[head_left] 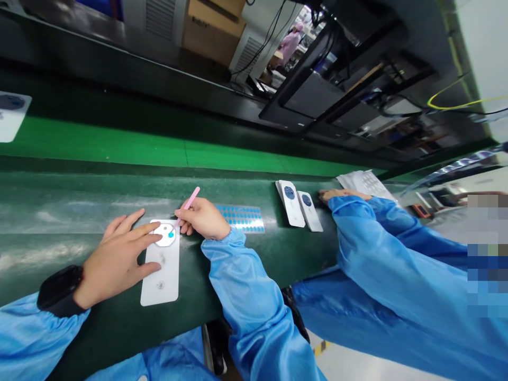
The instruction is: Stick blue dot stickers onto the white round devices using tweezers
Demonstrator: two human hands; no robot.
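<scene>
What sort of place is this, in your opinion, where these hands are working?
It looks like a factory assembly line for small products. A green conveyor belt runs past the workers, who wear matching blue smocks, and a white card lies under the left hand.

A card point(160, 267) lies on the belt point(301, 248) (sticker sheet point(240, 218) just right).

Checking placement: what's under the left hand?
A white card on the green conveyor belt; left fingertips rest on its round white patch. The card surface under the fingers is hidden, so any marking there can't be seen.
</scene>
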